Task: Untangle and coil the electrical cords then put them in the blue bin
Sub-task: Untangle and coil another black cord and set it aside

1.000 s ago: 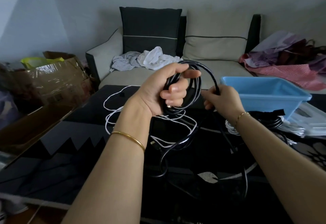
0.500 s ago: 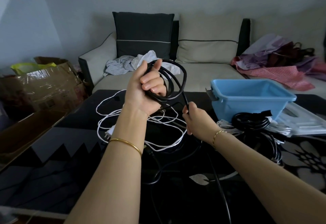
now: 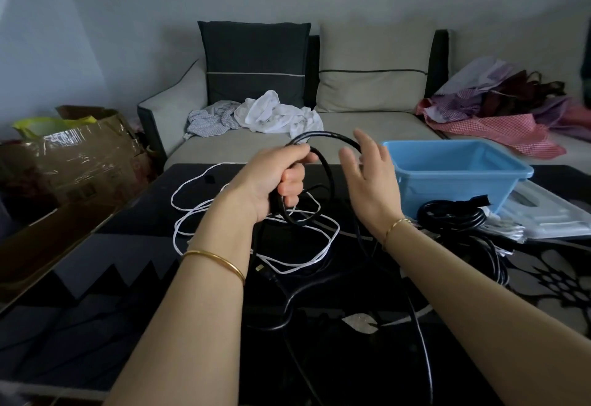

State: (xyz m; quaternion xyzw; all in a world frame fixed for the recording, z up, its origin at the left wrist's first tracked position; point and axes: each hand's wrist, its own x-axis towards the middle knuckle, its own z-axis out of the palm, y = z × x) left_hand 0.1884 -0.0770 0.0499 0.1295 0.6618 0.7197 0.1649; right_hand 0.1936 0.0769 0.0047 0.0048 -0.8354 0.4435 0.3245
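My left hand (image 3: 275,178) grips several loops of a black cord (image 3: 329,178) above the dark table (image 3: 96,293). The cord's free length hangs down to the table and runs toward me. My right hand (image 3: 367,175) is raised beside the loops with fingers spread, and the top strand passes behind its fingers. A loose white cord (image 3: 192,214) lies tangled on the table under my hands. The blue bin (image 3: 454,175) stands to the right, with nothing visible inside it. A coiled black cord (image 3: 451,218) lies in front of the bin.
A sofa (image 3: 367,130) with cushions and crumpled clothes stands behind the table. Cardboard boxes (image 3: 80,156) sit at the left. A white plastic lid (image 3: 550,217) lies right of the bin, and a white cord bundle (image 3: 508,230) lies beside the black coil.
My right hand has let go of the cord low down and risen to the top of the loops, fingers opened. My left hand has lowered and tilted with the coil.
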